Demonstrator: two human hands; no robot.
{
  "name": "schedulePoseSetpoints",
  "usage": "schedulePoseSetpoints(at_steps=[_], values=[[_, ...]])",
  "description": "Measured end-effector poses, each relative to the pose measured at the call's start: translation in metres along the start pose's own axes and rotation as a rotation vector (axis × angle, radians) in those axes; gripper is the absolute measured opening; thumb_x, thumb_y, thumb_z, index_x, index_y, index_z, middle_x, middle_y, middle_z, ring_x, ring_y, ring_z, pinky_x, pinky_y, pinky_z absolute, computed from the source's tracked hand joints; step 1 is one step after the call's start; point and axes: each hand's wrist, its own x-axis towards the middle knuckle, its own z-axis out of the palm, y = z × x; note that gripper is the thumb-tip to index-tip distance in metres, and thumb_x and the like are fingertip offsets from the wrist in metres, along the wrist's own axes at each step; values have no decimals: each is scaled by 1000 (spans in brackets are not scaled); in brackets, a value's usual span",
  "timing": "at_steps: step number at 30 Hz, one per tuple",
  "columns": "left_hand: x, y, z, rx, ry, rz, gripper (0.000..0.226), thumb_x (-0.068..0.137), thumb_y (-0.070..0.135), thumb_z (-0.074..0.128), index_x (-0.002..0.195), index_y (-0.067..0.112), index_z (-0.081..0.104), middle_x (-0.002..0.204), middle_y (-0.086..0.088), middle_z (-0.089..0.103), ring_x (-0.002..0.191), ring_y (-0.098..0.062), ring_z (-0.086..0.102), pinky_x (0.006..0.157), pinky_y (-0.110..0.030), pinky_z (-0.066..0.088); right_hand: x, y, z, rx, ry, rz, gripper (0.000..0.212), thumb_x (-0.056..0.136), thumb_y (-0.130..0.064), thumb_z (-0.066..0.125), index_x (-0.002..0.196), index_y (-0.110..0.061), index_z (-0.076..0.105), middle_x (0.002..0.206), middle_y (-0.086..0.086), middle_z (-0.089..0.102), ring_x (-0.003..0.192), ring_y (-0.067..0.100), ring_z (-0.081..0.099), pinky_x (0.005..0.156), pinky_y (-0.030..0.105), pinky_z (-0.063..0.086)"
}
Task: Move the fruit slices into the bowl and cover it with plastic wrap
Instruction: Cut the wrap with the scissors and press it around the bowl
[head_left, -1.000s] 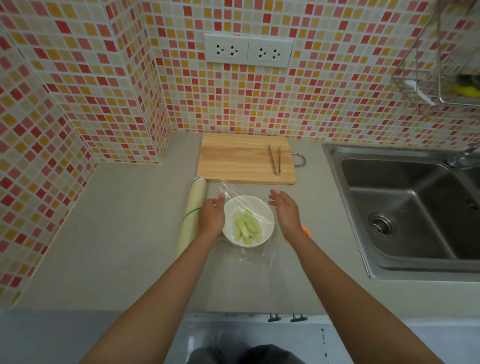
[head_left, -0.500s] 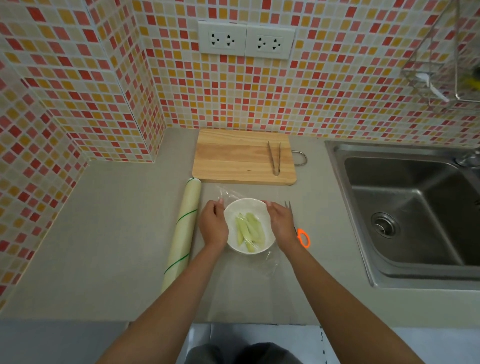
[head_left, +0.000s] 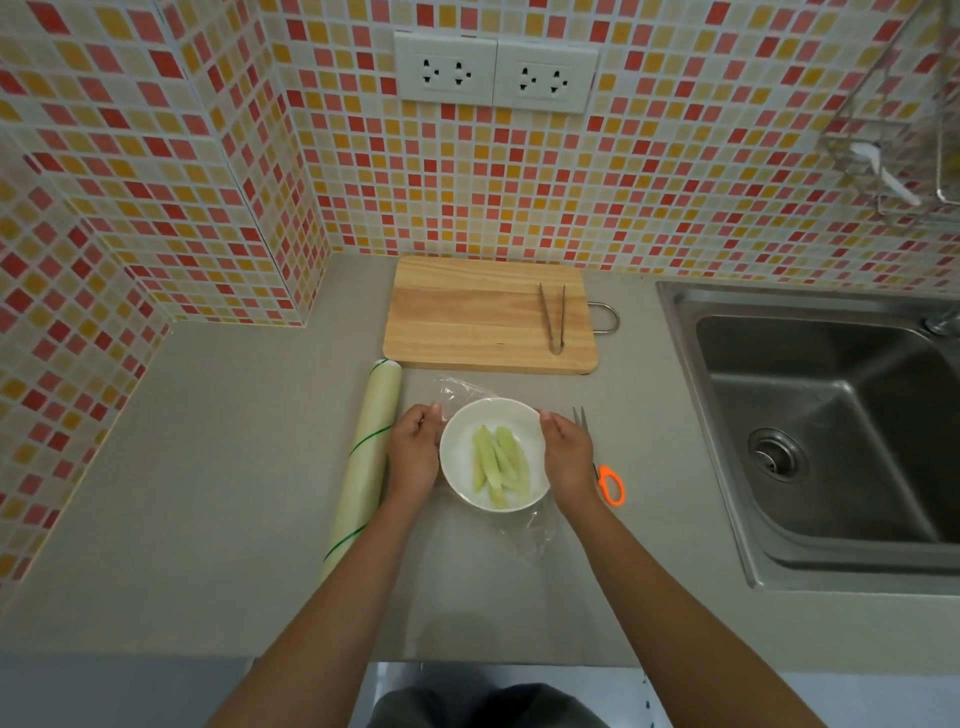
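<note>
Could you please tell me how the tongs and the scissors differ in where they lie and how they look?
The tongs lie on the cutting board; the scissors lie on the counter beside the right hand. The tongs are bare metal; the scissors have orange handles. The tongs show fully; the hand partly hides the scissors. Neither is being held.

There were one bowl (head_left: 451, 457), about four fruit slices (head_left: 500, 465), one roll (head_left: 370, 457), one cutting board (head_left: 467, 317), one tongs (head_left: 554, 319), one scissors (head_left: 609, 480).

A grey countertop (head_left: 208, 467) runs into a corner of walls covered in small red, orange and cream mosaic tiles (head_left: 675, 182). Two white double sockets (head_left: 496, 73) sit high on the back wall. A steel sink (head_left: 831, 426) is set into the counter at right, with a wire rack (head_left: 893, 156) above it.
</note>
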Motion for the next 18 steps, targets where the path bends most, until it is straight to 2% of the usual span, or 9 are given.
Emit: schedulePoseSetpoints(at_steps=[1,3,5,8,11,14,18], values=[[1,-1,0,-15,1,-6,29,99,23,48,77,5,56,67,0,57,56,-6,49,50,-10,38,0,0,0,6,-3,3,36,98,-21,46,92,9,66,70,14,55,70,14,51,63,24,43],[1,-3,-1,-31,-4,-12,30,98,24,49,75,8,58,68,0,58,58,-8,49,53,-14,40,1,2,1,33,0,19,35,97,-21,47,92,8,65,71,17,55,71,16,51,67,29,43],[1,-6,-1,-58,-13,-42,31,98,25,50,73,12,59,69,2,61,59,-8,51,54,-16,41,1,1,1,60,-7,35,31,97,-20,47,92,-2,72,77,13,65,77,16,58,72,33,48],[-2,-10,4,-101,-4,-79,31,98,26,50,73,11,57,66,1,56,61,-12,48,58,-26,39,-2,-2,0,104,-34,75,29,98,-21,46,92,-22,75,90,1,73,87,18,67,83,36,53],[-4,-14,11,-133,33,-103,29,98,27,49,74,12,57,70,-2,56,66,-14,48,60,-28,39,-6,-1,0,187,-52,113,29,99,-23,45,104,-17,73,97,1,74,93,20,68,86,38,54],[-4,-14,14,-167,23,-127,29,99,29,47,79,11,58,72,0,58,65,-12,51,60,-24,41,-7,-1,1,234,-37,125,31,100,-25,44,108,-13,71,101,3,73,96,21,68,91,39,53],[-3,-13,15,-166,61,-134,19,98,25,49,91,9,58,78,4,60,70,-10,54,52,-8,43,-5,2,3,212,-36,131,32,99,-29,45,108,-15,72,106,5,74,105,25,67,98,44,51]])
